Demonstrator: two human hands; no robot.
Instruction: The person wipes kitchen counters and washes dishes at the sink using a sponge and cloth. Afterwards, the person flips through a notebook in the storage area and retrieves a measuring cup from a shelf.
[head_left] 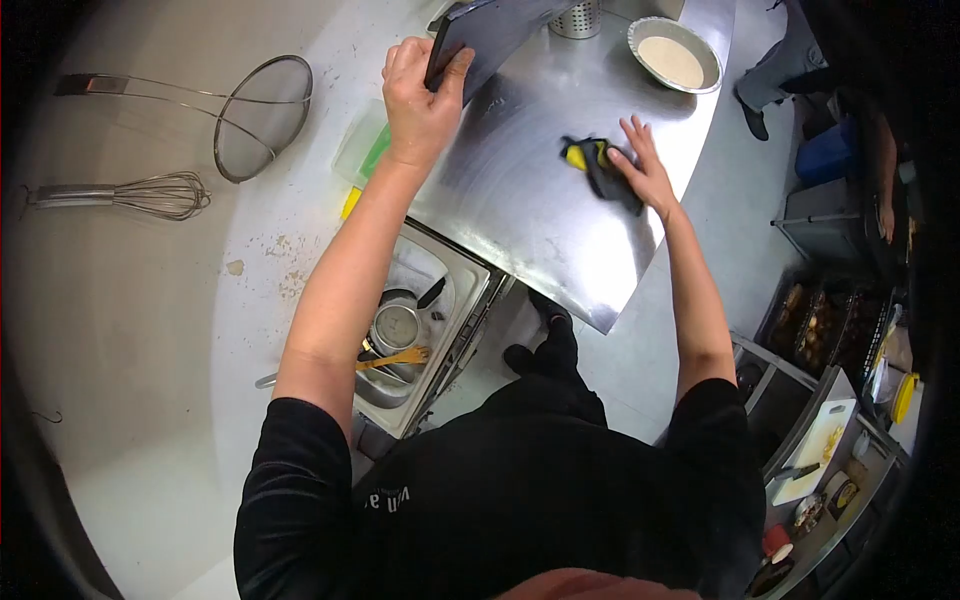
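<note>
My left hand (425,100) grips the edge of a dark flat board (495,45), thumb on its near face, holding it tilted up above the steel table (520,190). My right hand (648,172) lies flat on the tabletop near its right edge, fingers stretched and apart. Under its thumb and palm is a crumpled dark cloth (605,180) with a yellow patch. Farther up the table stands a round metal bowl (637,45) with a pale beige content. A perforated steel holder (577,20) is at the back, partly cut off by the frame.
To the left, a sink (450,375) contains a pot and a wooden utensil (405,357). A whisk (125,193) and a strainer (222,130) hang on the wall. At right are another person's leg (780,70), crates (825,320) and a cutting board (815,450) with a knife.
</note>
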